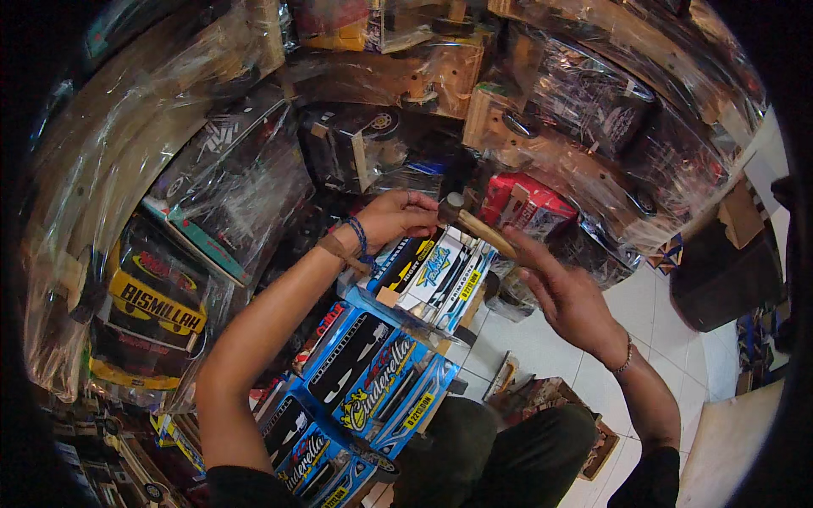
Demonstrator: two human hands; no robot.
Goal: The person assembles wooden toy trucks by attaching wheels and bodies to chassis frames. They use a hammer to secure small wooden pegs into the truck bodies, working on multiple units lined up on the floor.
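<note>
- Head view: left hand (396, 217) pinches something tiny atop the blue toy bus (373, 381); what it is, I cannot tell.
- Right hand (561, 292) wraps the hammer (474, 222), whose head sits close beside those fingertips.
- Risk: a skewed tap could catch fingers or dent the bus.

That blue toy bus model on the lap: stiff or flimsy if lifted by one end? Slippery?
The blue toy bus model looks boxy and panel-built, so probably stiff, though likely light and hollow. Its glossy printed sides may be somewhat slippery. The left hand and right hand work a small hammer at its far end, so joints may be fragile.
</note>
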